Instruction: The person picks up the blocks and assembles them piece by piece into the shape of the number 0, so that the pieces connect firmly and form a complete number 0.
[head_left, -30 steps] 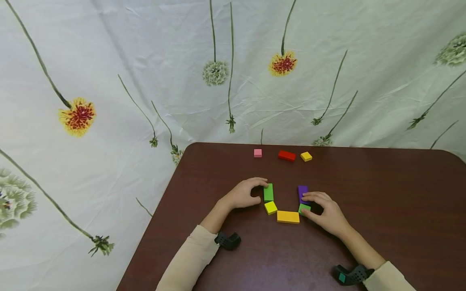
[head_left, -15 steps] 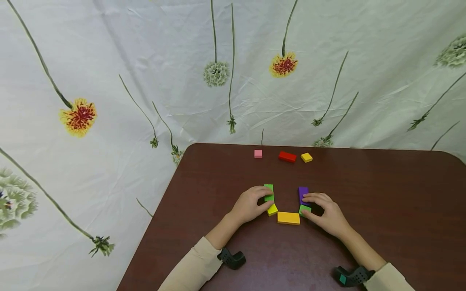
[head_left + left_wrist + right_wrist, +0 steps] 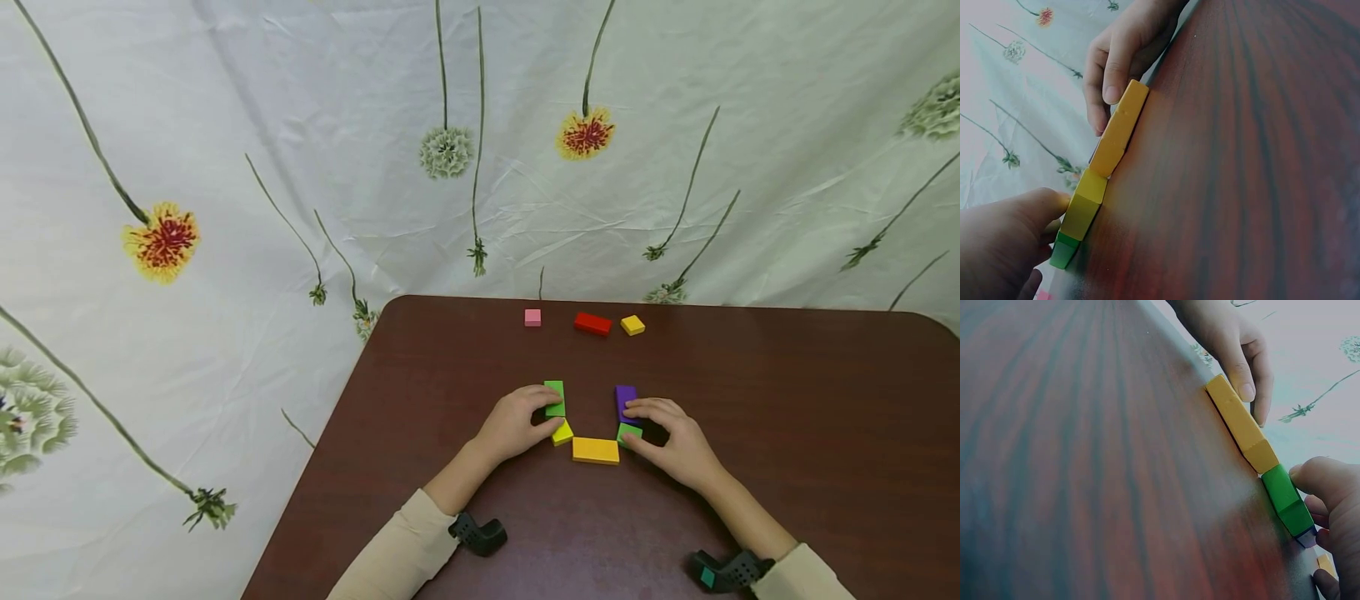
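Blocks form a U on the brown table: a long green block and a yellow block at left, an orange block across the front, a small green block and a purple block at right. My left hand touches the yellow block with its thumb, and its fingers reach over the long green one. On the other side, my right hand has its thumb at the small green block and its fingertips on the purple block. Their fingers are loosely bent.
Along the far table edge lie a pink block, a red block and another yellow block. A white cloth with printed flowers hangs behind. Each wrist wears a black band, the left band and the right band.
My left hand has moved right and towards me, from beside the long green block onto it and the yellow block. The right hand has stayed in place.
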Demonstrator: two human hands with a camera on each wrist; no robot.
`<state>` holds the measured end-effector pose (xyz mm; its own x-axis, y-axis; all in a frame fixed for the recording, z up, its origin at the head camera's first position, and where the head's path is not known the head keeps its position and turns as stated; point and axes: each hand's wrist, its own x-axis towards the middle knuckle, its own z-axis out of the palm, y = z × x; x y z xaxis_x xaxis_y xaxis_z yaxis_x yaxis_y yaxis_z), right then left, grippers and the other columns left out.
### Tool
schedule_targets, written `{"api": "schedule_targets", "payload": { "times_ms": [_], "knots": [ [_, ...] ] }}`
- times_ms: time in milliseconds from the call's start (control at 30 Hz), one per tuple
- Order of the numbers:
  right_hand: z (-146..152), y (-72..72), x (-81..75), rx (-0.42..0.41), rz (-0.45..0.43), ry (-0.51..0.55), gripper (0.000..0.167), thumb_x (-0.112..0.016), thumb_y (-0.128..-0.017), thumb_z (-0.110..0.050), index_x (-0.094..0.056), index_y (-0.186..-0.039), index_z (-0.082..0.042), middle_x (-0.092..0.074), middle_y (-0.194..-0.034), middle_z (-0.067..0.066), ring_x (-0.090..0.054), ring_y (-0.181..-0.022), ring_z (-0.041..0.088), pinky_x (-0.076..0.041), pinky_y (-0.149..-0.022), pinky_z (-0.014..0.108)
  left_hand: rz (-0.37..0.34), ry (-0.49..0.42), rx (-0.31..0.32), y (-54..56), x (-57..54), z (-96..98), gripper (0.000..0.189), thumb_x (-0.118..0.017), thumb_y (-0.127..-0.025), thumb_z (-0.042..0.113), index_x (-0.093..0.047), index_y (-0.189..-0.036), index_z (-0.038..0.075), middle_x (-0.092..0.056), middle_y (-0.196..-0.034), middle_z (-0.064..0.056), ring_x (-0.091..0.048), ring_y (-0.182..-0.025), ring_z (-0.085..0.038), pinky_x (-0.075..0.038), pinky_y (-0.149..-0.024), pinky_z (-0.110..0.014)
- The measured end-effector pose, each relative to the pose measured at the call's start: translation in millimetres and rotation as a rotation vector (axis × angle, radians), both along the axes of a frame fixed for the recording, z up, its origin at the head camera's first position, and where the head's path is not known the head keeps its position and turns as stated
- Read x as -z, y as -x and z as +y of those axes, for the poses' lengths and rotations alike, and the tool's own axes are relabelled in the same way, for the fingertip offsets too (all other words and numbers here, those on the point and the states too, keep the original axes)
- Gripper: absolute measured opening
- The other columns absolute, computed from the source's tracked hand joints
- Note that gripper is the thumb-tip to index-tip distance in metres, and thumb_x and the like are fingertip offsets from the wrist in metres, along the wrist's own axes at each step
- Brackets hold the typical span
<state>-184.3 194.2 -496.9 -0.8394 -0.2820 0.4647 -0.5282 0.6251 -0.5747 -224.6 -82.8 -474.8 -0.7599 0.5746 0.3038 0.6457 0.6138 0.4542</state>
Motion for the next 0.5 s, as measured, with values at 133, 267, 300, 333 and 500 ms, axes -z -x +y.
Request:
{"api": "schedule_targets", "payload": {
  "times_ms": [133, 267, 300, 333, 500],
  "knots": [
    [0, 0.0, -0.6, 0.003, -0.002, 0.001, 0.034, -0.083, -0.076, -0.012, -0.072, -0.108, -0.009, -0.065, -0.119, 0.007, -0.054, -0.112, 0.024, -0.045, -0.092, 0.044, 0.009, 0.000, 0.005, 0.2, -0.5, 0.5, 0.030, -0.069, -0.092, 0.023, -0.070, -0.117, 0.007, -0.066, -0.120, -0.007, -0.058, -0.116, -0.022, -0.046, -0.098, -0.035],
    [0, 0.4, -2.3, 0.004, -0.020, 0.004, 0.033, -0.082, -0.077, -0.013, -0.072, -0.108, -0.008, -0.065, -0.119, 0.008, -0.053, -0.112, 0.025, -0.045, -0.091, 0.050, 0.011, -0.001, 0.003, -0.4, -0.6, 0.4, 0.030, -0.070, -0.091, 0.022, -0.070, -0.117, 0.006, -0.066, -0.119, -0.007, -0.059, -0.116, -0.022, -0.047, -0.098, -0.035],
    [0, 0.5, -3.1, 0.004, -0.031, 0.012, 0.033, -0.082, -0.078, -0.013, -0.072, -0.109, -0.008, -0.064, -0.120, 0.008, -0.053, -0.112, 0.025, -0.045, -0.091, 0.052, 0.009, -0.003, 0.001, -0.7, -0.7, 0.4, 0.030, -0.070, -0.091, 0.022, -0.070, -0.117, 0.006, -0.066, -0.119, -0.007, -0.058, -0.116, -0.023, -0.047, -0.098, -0.035],
    [0, 0.9, -4.0, 0.007, -0.040, 0.018, 0.033, -0.081, -0.079, -0.014, -0.072, -0.109, -0.007, -0.064, -0.120, 0.008, -0.053, -0.112, 0.025, -0.044, -0.091, 0.052, 0.005, -0.003, -0.002, -0.8, -0.4, 0.5, 0.030, -0.070, -0.091, 0.022, -0.070, -0.117, 0.006, -0.066, -0.120, -0.007, -0.058, -0.116, -0.023, -0.047, -0.098, -0.035],
    [2, 12.7, -11.8, 0.036, -0.070, 0.078, 0.029, -0.077, -0.083, -0.011, -0.071, -0.111, -0.005, -0.065, -0.120, 0.010, -0.053, -0.112, 0.027, -0.043, -0.092, 0.054, -0.014, -0.004, -0.007, -1.6, 0.5, 0.1, 0.031, -0.069, -0.092, 0.023, -0.069, -0.118, 0.007, -0.065, -0.122, -0.007, -0.058, -0.118, -0.022, -0.046, -0.098, -0.036]
  ]
}}
